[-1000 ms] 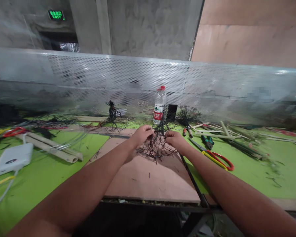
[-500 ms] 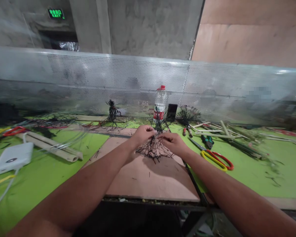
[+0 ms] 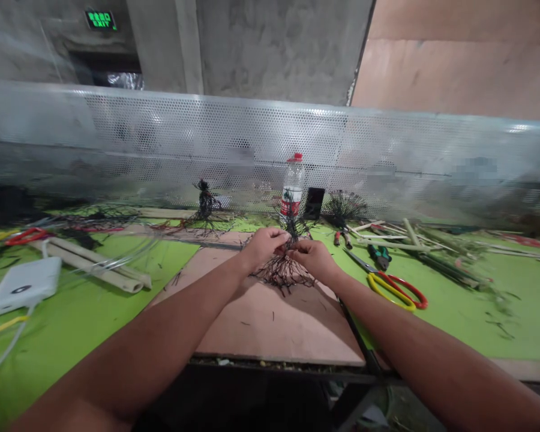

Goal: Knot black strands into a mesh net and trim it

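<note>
A bundle of thin dark wires (image 3: 282,273) stands on the wooden board (image 3: 274,333), narrow at its middle and spread out at the top and bottom. My left hand (image 3: 266,245) pinches the narrow part from the left, fingers closed. From the right, my right hand (image 3: 312,257) is closed on the same wires, thumb and fingertips pressed together. Fingers hide the exact spot where the wires are gripped. Behind the bundle is a bottle with a red cap (image 3: 293,186).
Scissors with yellow and red handles (image 3: 396,291) and green-black pliers (image 3: 380,257) lie to the right. A similar wire bundle (image 3: 204,201) stands at back left. A white power bank (image 3: 24,285) and bamboo pieces (image 3: 94,264) lie left. A perforated metal screen (image 3: 198,138) runs behind.
Both hands stay at the wire bundle's narrow middle, with only slight shifts of the fingers. The right hand's fingers sit a little more bunched together. The view has shifted very slightly.
</note>
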